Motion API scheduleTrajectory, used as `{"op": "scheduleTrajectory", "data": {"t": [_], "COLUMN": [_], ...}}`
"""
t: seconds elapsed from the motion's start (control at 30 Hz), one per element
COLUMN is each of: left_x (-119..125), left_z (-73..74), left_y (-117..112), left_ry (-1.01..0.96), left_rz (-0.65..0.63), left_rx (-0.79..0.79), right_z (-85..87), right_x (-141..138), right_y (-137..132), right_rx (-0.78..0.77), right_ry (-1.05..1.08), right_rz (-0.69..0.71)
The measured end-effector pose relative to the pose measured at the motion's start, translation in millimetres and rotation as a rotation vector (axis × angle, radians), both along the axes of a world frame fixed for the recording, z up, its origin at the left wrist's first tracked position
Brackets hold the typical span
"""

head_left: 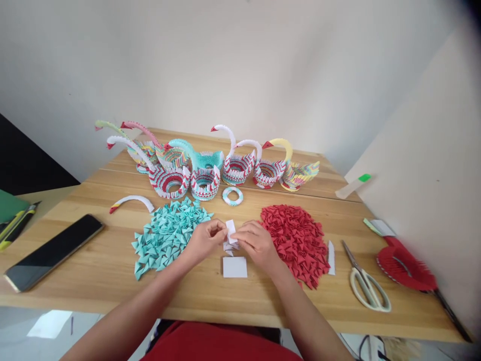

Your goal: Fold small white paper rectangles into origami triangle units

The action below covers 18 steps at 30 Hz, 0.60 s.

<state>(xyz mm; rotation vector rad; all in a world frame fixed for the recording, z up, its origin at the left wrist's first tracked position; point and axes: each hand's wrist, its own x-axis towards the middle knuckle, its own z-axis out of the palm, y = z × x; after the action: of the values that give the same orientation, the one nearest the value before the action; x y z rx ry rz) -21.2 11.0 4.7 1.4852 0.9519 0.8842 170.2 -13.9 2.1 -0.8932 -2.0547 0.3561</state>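
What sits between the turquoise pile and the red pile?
Head view: left hand and right hand holding a white slip, plus small white pieces and a white rectangle.

The right hand [258, 244] partly hides the white slip [230, 228], and the scraps [228, 248] beneath are too overlapped to count. At nine o'clock the edge cuts off a green thing [11, 206], at six o'clock a red shirt [218, 344]. The dark blur [475, 11] at two o'clock cannot be made out.

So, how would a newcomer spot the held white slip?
On the wooden table, look between the teal pile and red pile. The left hand and right hand hold the white slip, raised, unlike the white rectangle lying flat nearby.
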Motion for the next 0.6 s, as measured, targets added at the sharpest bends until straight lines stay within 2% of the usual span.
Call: {"op": "scheduleTrajectory", "data": {"t": [0.1,0.17,0.43,0.6], "left_x": [0.4,0.4,0.1,0.7], "left_z": [-0.2,0.2,-3.0,-2.0], "left_y": [-2.5,-4.2,-6.7,-8.0], "left_ry": [0.149,0.183,0.134,0.123], "left_rz": [0.031,-0.004,-0.088,-0.103], "left_rx": [0.232,0.296,0.248,0.218], "right_z": [1.6,2.8,-2.3,-4.2], "right_x": [-0.7,-2.0,-3.9,-5.8], "right_y": [-0.4,-1.1,-2.0,-2.2], "right_rx": [-0.047,-0.118,-0.485,-0.553], "right_ry": [0.06,0.14,0.39,0.431], "right_rz": [-0.077,-0.127,-0.142,-0.173]}}
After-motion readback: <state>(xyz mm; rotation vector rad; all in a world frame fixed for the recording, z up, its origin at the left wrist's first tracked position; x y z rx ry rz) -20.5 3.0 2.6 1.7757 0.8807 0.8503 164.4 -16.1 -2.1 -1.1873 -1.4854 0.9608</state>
